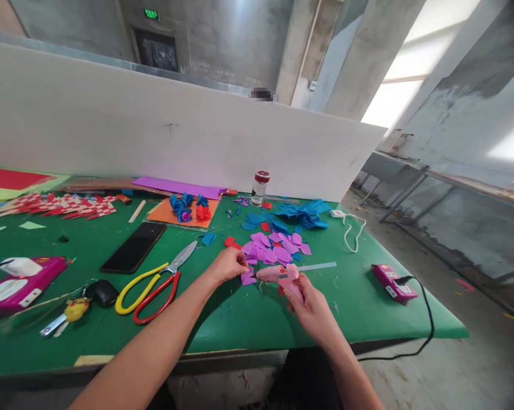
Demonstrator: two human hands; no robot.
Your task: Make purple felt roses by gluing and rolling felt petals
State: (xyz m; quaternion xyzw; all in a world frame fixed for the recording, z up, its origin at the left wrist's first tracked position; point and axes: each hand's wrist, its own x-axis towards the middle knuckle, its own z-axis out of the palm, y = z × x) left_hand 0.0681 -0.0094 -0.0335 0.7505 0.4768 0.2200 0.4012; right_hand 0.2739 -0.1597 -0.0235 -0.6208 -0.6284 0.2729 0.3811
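Observation:
My right hand [304, 295] is closed around the handle of a pink hot glue gun [278, 274], with a clear glue stick [319, 266] poking out of its back. The gun's nozzle points left, at a small purple paper petal [249, 277]. That petal is pinched by its upper edge between the fingers of my left hand [231, 263]. Just beyond both hands lies a loose pile of purple petals [260, 246], with a few red paper pieces [232, 243] among and beside them. Blue paper petals [303, 214] are heaped farther back.
Left of my arm lie scissors [171, 276], a phone [134, 247], keys with a yellow charm [76, 309] and a magenta power box [24, 285]. Finished paper flowers [182, 206] and a glass jar [260, 189] stand behind. Another magenta box [394, 283] with a black cable sits right. A white panel [197, 134] borders the back.

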